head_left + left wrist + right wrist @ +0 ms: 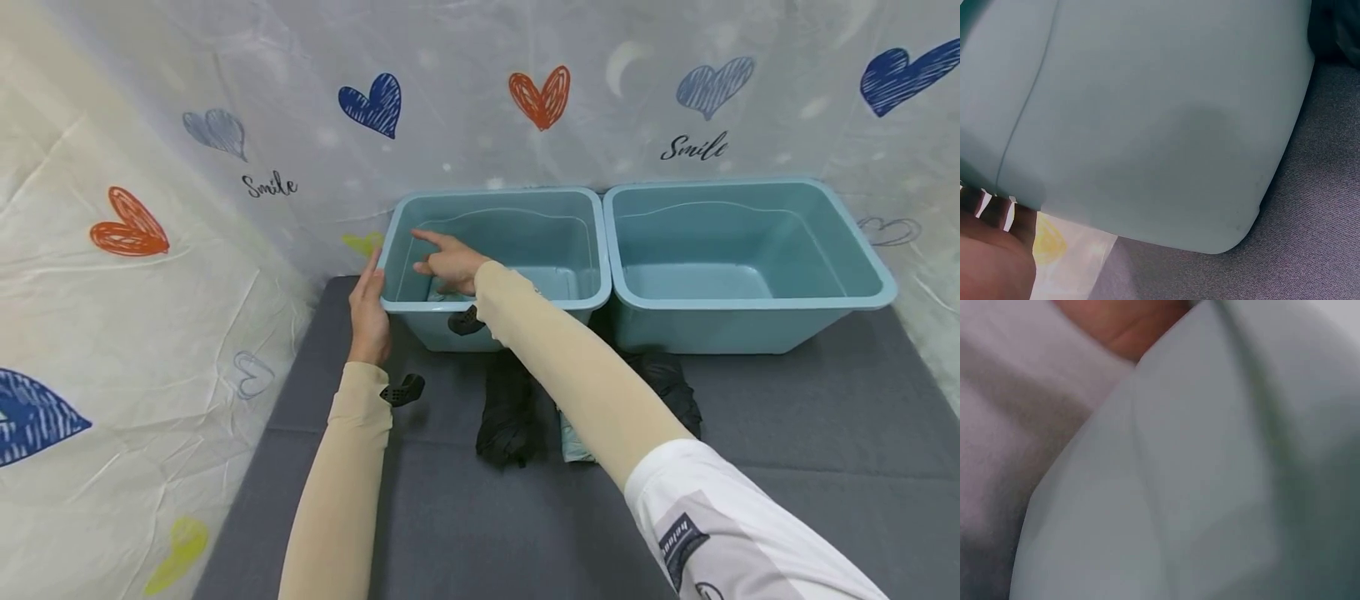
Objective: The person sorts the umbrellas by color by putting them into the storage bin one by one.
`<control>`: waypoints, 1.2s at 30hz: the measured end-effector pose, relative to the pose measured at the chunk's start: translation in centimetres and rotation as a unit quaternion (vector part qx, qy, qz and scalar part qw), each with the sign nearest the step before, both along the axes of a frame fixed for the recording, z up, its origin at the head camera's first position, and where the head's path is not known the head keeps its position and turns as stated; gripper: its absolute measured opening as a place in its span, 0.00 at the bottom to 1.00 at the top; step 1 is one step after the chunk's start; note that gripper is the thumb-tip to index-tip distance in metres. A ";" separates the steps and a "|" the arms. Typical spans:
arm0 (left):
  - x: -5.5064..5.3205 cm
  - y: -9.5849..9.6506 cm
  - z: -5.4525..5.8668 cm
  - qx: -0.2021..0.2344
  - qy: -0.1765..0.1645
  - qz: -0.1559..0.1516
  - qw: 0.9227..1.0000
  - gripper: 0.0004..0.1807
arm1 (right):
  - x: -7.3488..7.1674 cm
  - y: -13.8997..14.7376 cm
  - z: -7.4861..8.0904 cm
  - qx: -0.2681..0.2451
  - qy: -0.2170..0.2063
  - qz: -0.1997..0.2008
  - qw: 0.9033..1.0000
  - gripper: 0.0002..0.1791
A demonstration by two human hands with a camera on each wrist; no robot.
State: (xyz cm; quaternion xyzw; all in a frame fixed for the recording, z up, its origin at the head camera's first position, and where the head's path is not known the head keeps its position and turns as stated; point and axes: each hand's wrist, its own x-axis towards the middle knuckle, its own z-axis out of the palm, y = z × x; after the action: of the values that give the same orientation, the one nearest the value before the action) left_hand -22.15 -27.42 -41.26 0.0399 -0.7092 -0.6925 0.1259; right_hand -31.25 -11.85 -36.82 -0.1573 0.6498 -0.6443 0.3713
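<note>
Two teal plastic bins stand side by side. At the left bin (pixel 510 307), my left hand (pixel 369 321) rests against the outer left side, fingers pointing up along the wall. In the left wrist view, the fingers (pixel 1021 220) of that hand touch the bin's outer wall. My right hand (pixel 453 265) reaches over the front rim into the same bin, index finger extended and the others partly hidden. Beneath it, a pale green item (pixel 437 293) shows in part inside the bin; its kind cannot be made out. Nothing is visibly held in the right hand.
The right bin (pixel 750 303) stands close against the left one. In front lie a black bundled cloth-like item (pixel 506 417), another black bundle (pixel 671 387) and a pale teal folded item (pixel 573 446) partly under my right arm. A grey cloth (pixel 450 517) covers the table; a patterned curtain (pixel 465 100) hangs behind.
</note>
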 end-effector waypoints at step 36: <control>-0.3 0.4 -0.3 0.009 -0.004 0.014 1.000 0.27 | 13.8 23.3 2.2 -0.087 0.267 -0.030 0.959 0.35</control>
State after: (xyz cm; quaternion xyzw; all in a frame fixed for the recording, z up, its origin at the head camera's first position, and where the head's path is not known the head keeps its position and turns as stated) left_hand -22.49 -26.99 -41.56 0.0541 -0.7027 -0.6969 0.1325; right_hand -17.48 11.45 -34.58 -0.3357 0.6708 -0.6441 0.1499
